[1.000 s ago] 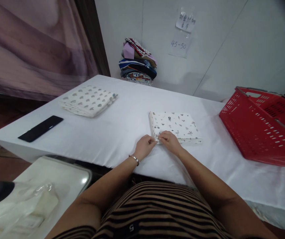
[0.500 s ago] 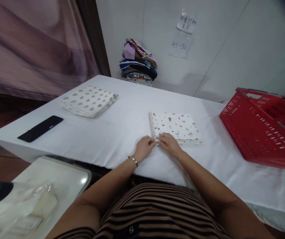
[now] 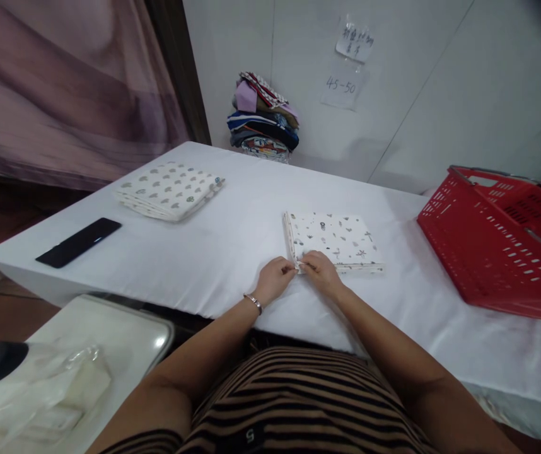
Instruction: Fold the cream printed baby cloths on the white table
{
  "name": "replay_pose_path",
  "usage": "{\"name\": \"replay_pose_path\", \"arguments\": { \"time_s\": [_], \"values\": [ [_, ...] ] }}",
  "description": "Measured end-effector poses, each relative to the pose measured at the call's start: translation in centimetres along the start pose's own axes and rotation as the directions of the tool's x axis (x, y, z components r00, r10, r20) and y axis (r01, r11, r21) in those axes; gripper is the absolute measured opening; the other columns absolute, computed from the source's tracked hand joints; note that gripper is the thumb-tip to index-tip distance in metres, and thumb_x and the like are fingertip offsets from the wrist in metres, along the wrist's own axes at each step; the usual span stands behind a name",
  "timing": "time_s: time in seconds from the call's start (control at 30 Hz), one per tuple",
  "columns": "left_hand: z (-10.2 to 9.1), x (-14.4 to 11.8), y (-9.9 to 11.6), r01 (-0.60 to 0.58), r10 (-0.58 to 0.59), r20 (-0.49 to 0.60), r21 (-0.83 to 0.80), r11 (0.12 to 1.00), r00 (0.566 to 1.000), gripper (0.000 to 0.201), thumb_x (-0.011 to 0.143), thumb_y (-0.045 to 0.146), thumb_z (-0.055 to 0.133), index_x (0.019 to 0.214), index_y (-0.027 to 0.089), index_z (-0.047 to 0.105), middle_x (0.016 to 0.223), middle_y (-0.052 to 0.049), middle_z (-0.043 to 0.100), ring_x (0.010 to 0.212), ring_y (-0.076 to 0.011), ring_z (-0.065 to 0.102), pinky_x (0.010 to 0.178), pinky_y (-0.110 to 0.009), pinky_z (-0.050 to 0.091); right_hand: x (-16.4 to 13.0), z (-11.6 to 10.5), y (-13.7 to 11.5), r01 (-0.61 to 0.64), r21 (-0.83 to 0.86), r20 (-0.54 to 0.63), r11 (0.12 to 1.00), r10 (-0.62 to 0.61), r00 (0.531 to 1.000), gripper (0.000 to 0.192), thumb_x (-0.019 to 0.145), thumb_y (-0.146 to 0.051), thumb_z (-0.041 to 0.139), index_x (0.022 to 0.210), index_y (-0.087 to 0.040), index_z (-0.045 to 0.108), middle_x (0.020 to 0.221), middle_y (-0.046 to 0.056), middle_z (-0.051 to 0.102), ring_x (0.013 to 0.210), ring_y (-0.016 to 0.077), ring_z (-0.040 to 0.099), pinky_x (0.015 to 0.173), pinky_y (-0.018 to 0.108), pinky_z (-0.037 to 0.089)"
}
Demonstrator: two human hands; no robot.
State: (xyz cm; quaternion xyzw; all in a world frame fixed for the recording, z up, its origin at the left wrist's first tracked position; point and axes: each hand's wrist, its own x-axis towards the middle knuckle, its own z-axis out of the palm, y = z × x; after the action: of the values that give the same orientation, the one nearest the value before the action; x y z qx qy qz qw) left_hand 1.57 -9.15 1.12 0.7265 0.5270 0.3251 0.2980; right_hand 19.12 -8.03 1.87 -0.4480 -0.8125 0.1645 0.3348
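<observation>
A folded white cloth (image 3: pixel 334 236) with small printed motifs lies on the white-covered table in front of me. My left hand (image 3: pixel 275 277), a bracelet at its wrist, pinches the cloth's near left corner from the left. Pressed against that same corner, my right hand (image 3: pixel 318 270) has its fingers closed on the cloth's near edge. The fingertips of both hands almost meet there and hide the corner itself. Along the near side, a strip of the cloth's edge shows to the right of my right hand.
Another folded cloth with grey heart prints (image 3: pixel 171 189) lies at the left, behind a black phone-like slab (image 3: pixel 79 243). A red plastic basket (image 3: pixel 488 246) stands at the right. Folded fabrics (image 3: pixel 263 123) are stacked by the wall. A white stool-like surface (image 3: pixel 123 328) holds plastic bags.
Both hands stay at the cloth's near left corner. The near edge strip now stands out a little more from the top layer. Otherwise only the view shifts slightly.
</observation>
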Motion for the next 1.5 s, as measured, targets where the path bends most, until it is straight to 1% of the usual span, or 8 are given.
{"name": "replay_pose_path", "arguments": {
  "time_s": [0.1,0.2,0.5,0.73,1.0,1.17,1.37,1.5],
  "values": [
    [0.1,0.0,-0.2,-0.012,0.012,0.014,-0.013,1.0,1.0,0.007,0.078,0.023,0.058,0.074,0.02,0.064,0.077,0.001,0.06,0.075,-0.0122,0.054,0.07,-0.025,0.041,-0.2,-0.1,0.1,0.059,-0.06,0.048,0.996,-0.057,0.997,0.011,0.085,-0.023,0.054,0.089,-0.021,0.064,0.09,0.006,0.061,0.085,0.0197,0.052,0.077,0.034,0.042],
    [0.1,0.0,-0.4,-0.001,0.001,0.021,-0.009,1.0,1.0,0.007,0.077,0.021,0.058,0.075,0.021,0.065,0.078,0.001,0.06,0.077,-0.0126,0.054,0.07,-0.025,0.042,-0.3,-0.2,0.3,0.09,-0.095,0.081,0.991,-0.082,0.993,0.014,0.084,-0.026,0.057,0.095,-0.021,0.063,0.094,0.007,0.061,0.088,0.021,0.052,0.079,0.036,0.042],
    [0.3,0.0,-0.4,-0.042,0.042,-0.006,0.008,0.999,0.999,0.01,0.078,0.021,0.056,0.074,0.02,0.065,0.076,0.001,0.06,0.077,-0.0126,0.054,0.071,-0.025,0.041,0.2,0.0,0.5,0.036,-0.102,0.092,0.994,-0.027,0.995,0.006,0.083,-0.02,0.057,0.085,-0.02,0.062,0.087,0.005,0.061,0.084,0.0196,0.052,0.076,0.033,0.041],
    [0.3,0.1,-0.3,-0.028,0.028,0.007,0.021,0.999,1.0,0.011,0.079,0.02,0.056,0.075,0.02,0.066,0.078,0.0,0.061,0.078,-0.0129,0.055,0.073,-0.025,0.041,0.2,-0.4,0.3,0.071,-0.077,0.099,0.995,-0.063,0.993,0.011,0.088,-0.022,0.05,0.083,-0.02,0.06,0.084,0.005,0.059,0.084,0.0184,0.051,0.076,0.031,0.041],
    [0.3,0.0,-0.2,-0.011,0.012,-0.002,0.05,0.999,1.0,0.01,0.077,0.019,0.056,0.074,0.02,0.065,0.076,0.0,0.061,0.077,-0.0137,0.055,0.072,-0.026,0.042,0.1,-0.8,0.7,0.188,-0.089,0.157,0.978,-0.173,0.972,0.014,0.089,-0.025,0.047,0.089,-0.02,0.059,0.09,0.008,0.06,0.088,0.0203,0.052,0.078,0.034,0.042],
    [0.2,0.0,-0.2,0.026,-0.026,0.002,0.031,0.999,1.0,0.011,0.077,0.02,0.055,0.073,0.021,0.066,0.077,0.0,0.063,0.077,-0.0137,0.056,0.071,-0.026,0.042,0.0,-0.7,0.2,0.216,-0.168,0.187,0.962,-0.184,0.965,0.013,0.085,-0.024,0.053,0.096,-0.02,0.057,0.096,0.009,0.06,0.092,0.0223,0.051,0.079,0.036,0.042],
    [0.0,0.0,-0.3,-0.019,0.02,0.017,-0.025,1.0,1.0,0.014,0.078,0.02,0.054,0.074,0.021,0.067,0.078,0.001,0.063,0.078,-0.0127,0.057,0.073,-0.025,0.043,-0.6,0.1,-0.4,0.173,-0.26,0.125,0.95,-0.144,0.982,0.015,0.083,-0.024,0.055,0.098,-0.019,0.056,0.098,0.01,0.059,0.09,0.0239,0.051,0.077,0.037,0.042],
    [-0.1,-0.1,-0.3,-0.021,0.022,0.034,-0.022,1.0,0.999,0.014,0.078,0.02,0.054,0.074,0.021,0.067,0.078,0.0,0.063,0.078,-0.0133,0.057,0.073,-0.025,0.043,-1.0,0.9,-0.4,0.172,-0.309,0.074,0.935,-0.157,0.985,0.018,0.083,-0.025,0.055,0.1,-0.018,0.057,0.099,0.011,0.059,0.092,0.0252,0.051,0.077,0.038,0.042]
  ]
}}
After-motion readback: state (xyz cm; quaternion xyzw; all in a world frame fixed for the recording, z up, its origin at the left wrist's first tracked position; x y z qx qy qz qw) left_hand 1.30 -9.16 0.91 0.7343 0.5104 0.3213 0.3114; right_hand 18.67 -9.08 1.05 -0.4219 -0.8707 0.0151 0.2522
